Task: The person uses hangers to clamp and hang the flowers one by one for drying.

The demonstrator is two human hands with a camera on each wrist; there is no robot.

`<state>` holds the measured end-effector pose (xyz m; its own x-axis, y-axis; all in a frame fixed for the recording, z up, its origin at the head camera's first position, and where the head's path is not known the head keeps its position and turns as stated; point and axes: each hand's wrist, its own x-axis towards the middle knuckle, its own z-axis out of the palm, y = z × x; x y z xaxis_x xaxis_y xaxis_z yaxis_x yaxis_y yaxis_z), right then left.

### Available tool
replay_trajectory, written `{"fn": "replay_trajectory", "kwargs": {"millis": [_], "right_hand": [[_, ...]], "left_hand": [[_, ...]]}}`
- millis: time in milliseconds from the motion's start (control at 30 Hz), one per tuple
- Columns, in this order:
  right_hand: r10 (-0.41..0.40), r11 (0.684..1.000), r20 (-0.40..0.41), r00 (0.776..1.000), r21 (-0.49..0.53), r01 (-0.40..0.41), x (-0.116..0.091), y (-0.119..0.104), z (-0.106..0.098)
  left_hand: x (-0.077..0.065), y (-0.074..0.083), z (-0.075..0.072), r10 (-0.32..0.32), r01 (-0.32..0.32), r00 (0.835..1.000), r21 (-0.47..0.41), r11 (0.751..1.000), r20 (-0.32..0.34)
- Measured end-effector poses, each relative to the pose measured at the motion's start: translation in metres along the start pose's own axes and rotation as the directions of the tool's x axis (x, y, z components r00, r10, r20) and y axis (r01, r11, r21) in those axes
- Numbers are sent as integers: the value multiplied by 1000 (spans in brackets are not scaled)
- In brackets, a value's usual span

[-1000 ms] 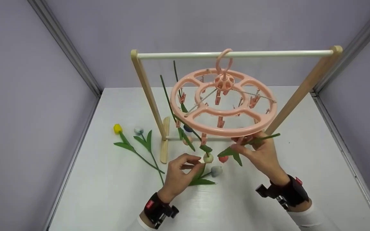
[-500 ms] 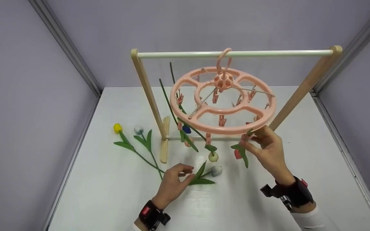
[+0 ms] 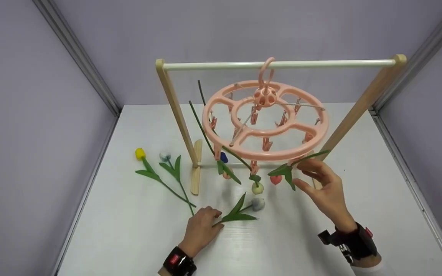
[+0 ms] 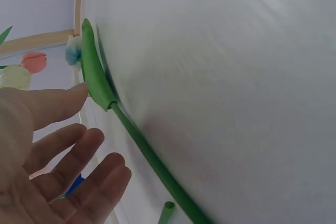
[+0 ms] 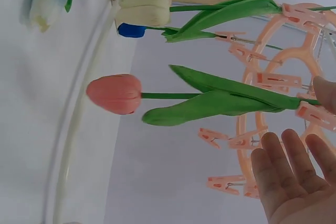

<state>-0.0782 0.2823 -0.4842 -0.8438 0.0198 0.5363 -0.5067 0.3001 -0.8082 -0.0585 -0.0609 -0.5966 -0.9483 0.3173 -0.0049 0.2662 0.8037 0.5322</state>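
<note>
My left hand [image 3: 202, 230] is low over the white table, fingers parted, beside the stem of a lying tulip with a pale blue-white bloom [image 3: 258, 204]. In the left wrist view a gap shows between the fingers and the green stem [image 4: 152, 158]. My right hand [image 3: 326, 191] is by the front right of the round pink clip hanger [image 3: 267, 155], its fingers loosely spread. Just beside it, a coral-pink tulip [image 5: 115, 94] hangs bloom-down from a pink clip [image 5: 316, 115]. The thumb is close to that clip; whether they touch I cannot tell.
Cream [image 3: 257, 188], blue [image 3: 224, 157] and peach [image 3: 226, 175] tulips hang at the hanger's left and front. The hanger hooks over a white bar [image 3: 320, 64] on wooden posts. A yellow tulip [image 3: 140, 154] and another blue-white one [image 3: 165, 156] lie at left.
My right hand has let go of the coral-pink tulip and its clip and drawn slightly right. The hanger has turned a little. My left hand has moved down to the lying tulip's stem.
</note>
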Motion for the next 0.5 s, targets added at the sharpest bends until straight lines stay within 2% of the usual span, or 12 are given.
{"fn": "replay_trajectory", "kwargs": {"millis": [333,500], "right_hand": [[30,994,-53,998,-102,-35,-31,25,-5],[105,984,-71,992,-135,-114,-46,31,-7]], "left_hand": [[-4,-11,4,-23,22,1000,40,999,12],[-7,-15,3,-46,46,999,14,999,16]]}}
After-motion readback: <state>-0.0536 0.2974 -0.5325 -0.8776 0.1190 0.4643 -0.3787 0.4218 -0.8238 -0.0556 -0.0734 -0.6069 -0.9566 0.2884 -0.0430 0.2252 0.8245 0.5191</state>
